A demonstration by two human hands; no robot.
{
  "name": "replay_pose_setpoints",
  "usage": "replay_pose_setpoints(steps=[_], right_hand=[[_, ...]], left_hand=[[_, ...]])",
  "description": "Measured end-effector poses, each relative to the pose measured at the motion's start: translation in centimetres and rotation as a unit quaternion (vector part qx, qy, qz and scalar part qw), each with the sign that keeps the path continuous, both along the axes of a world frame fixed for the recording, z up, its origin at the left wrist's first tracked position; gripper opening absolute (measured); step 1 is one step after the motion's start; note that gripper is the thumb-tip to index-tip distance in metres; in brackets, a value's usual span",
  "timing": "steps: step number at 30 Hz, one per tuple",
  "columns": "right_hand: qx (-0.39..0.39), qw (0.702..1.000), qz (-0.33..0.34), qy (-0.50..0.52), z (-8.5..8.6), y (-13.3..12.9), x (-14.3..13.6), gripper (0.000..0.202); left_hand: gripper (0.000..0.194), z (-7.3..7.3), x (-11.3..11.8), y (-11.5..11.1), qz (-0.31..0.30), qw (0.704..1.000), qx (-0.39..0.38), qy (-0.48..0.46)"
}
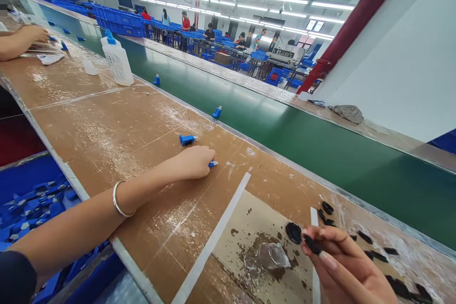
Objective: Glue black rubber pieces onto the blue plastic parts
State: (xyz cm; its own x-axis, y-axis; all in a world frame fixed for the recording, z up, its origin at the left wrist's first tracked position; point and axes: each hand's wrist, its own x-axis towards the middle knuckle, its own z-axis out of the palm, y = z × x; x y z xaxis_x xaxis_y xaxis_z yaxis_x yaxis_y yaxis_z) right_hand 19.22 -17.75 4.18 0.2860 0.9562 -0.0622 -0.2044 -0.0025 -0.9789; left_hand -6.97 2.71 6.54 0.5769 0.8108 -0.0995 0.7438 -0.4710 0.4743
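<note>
My left hand (192, 161) reaches across the cardboard-covered bench (107, 123) with its fingers closed over a small blue plastic part (213, 164), whose tip shows at the fingertips. A second blue part (187, 139) lies just beyond it. A silver bangle sits on that wrist. My right hand (342, 261) at the lower right pinches a small black flat piece (312, 244) between thumb and fingers. A round black disc (294, 232) lies next to it, near a small clear cup (272, 255) on a stained sheet.
Several black pieces (370, 240) lie scattered at the right. A green conveyor belt (285, 128) carries blue parts (217, 112). A white bottle (117, 61) stands at the far left. A blue bin of parts (32, 204) sits below left. Another person's hand (28, 35) works up the bench.
</note>
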Motion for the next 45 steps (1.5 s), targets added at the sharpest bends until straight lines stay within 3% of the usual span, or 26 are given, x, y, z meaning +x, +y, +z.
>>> replay_pose_setpoints(steps=[2, 4, 6, 7, 10, 12, 14, 16, 20, 23, 26, 31, 34, 40, 45], right_hand=[[-0.002, 1.0, -0.031, -0.002, 0.1, 0.0, -0.2, 0.023], [0.018, 1.0, -0.012, -0.022, 0.3, -0.1, -0.2, 0.022], [0.046, 0.997, 0.012, -0.054, 0.4, -0.2, -0.1, 0.02], [0.057, 0.996, 0.014, -0.067, 0.4, -0.3, -0.1, 0.021], [0.074, 0.993, -0.006, -0.091, 0.6, -0.5, -0.3, 0.022], [0.086, 0.99, 0.0, -0.107, 0.8, -0.6, -0.6, 0.02], [0.096, 0.988, 0.017, -0.117, 1.0, -0.6, -1.0, 0.019], [0.087, 0.99, 0.004, -0.109, 1.2, -0.5, -1.4, 0.018], [0.09, 0.988, -0.013, -0.126, 1.4, -0.6, -1.7, 0.017], [0.131, 0.975, 0.003, -0.181, 1.4, -0.8, -2.3, 0.017], [0.172, 0.962, -0.034, -0.208, 1.4, -1.0, -3.4, 0.019], [0.313, 0.889, 0.0, -0.335, 1.4, -0.3, -4.7, 0.03], [0.354, 0.853, 0.009, -0.382, 1.0, 0.2, -4.6, 0.031], [0.331, 0.839, 0.033, -0.43, 0.1, 0.5, -4.1, 0.028], [0.342, 0.808, 0.044, -0.478, 0.4, 0.7, -3.8, 0.024]], left_hand=[[0.014, -0.2, 0.7, -0.3, -0.001, 0.999, -0.02, -0.043], [0.013, -0.1, 1.5, -1.0, -0.024, 0.994, -0.071, -0.084], [0.014, 0.1, 2.3, -2.1, -0.05, 0.958, -0.211, -0.186], [0.015, 0.2, 2.8, -2.7, -0.06, 0.915, -0.31, -0.253], [0.03, 0.2, 3.9, -5.0, -0.065, 0.723, -0.555, -0.406], [0.041, 0.0, 4.4, -6.2, -0.05, 0.664, -0.605, -0.438], [0.041, -0.3, 4.8, -7.0, -0.031, 0.639, -0.613, -0.462], [0.032, -0.4, 5.0, -7.4, -0.014, 0.639, -0.602, -0.48], [0.021, -0.3, 5.1, -7.6, 0.011, 0.672, -0.567, -0.476], [0.024, -0.4, 5.3, -8.3, 0.01, 0.646, -0.584, -0.492], [0.028, -0.5, 5.7, -9.5, 0.015, 0.61, -0.598, -0.519], [0.033, -0.4, 6.1, -11.3, 0.023, 0.601, -0.609, -0.517], [0.034, -0.3, 6.0, -11.7, 0.022, 0.598, -0.611, -0.518], [0.033, -0.2, 5.8, -11.8, -0.013, 0.605, -0.609, -0.512], [0.035, -0.2, 5.7, -11.9, -0.02, 0.617, -0.605, -0.502]])
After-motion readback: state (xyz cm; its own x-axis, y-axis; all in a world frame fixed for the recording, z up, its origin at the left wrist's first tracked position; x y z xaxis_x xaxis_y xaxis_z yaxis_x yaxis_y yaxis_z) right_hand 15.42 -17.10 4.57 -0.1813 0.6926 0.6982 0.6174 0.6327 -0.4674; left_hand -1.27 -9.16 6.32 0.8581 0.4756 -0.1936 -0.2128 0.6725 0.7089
